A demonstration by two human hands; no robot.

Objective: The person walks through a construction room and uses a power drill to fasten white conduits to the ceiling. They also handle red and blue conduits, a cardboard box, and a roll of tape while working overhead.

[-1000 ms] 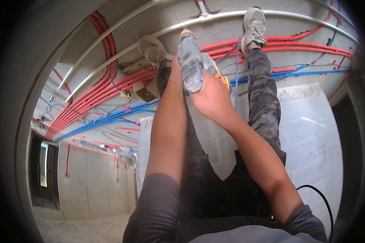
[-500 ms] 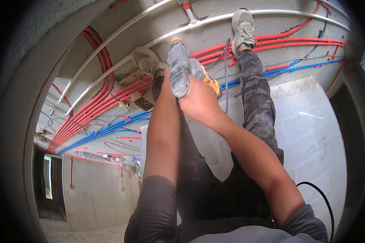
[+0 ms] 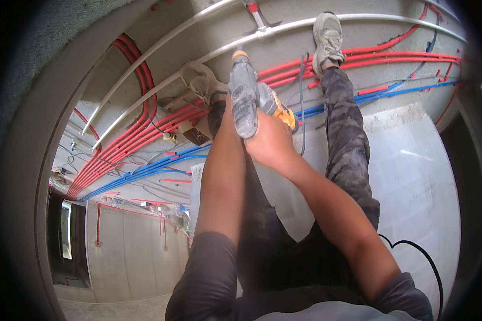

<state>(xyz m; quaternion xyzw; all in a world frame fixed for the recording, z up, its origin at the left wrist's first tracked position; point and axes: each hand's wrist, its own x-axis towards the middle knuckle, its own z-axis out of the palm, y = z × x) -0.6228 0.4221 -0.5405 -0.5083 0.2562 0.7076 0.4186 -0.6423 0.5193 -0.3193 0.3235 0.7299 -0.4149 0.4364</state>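
A dusty grey rotary hammer drill (image 3: 245, 88) with yellow-orange parts points away from me, an orange ring at its front end. My right hand (image 3: 273, 140) is closed around its rear handle. My left forearm reaches up along the drill's left side; the left hand (image 3: 229, 107) is mostly hidden by the tool, so its fingers do not show. Beyond the drill's tip lies a white pipe (image 3: 292, 25) on the concrete. My left shoe (image 3: 198, 79) and right shoe (image 3: 328, 40) stand either side of the drill, among the pipes.
Red conduits (image 3: 128, 138) and blue conduits (image 3: 144, 167) run across the floor. A small box (image 3: 193, 132) lies beside my left leg. Grey cable (image 3: 303, 101) loops right of the drill, and a black cable (image 3: 426, 257) curves at lower right. A pale panel (image 3: 412, 160) is at right.
The whole view has shifted slightly, so drill, arms, shoes and pipes sit a little farther right. More of the black cable shows. The right hand keeps its hold on the drill.
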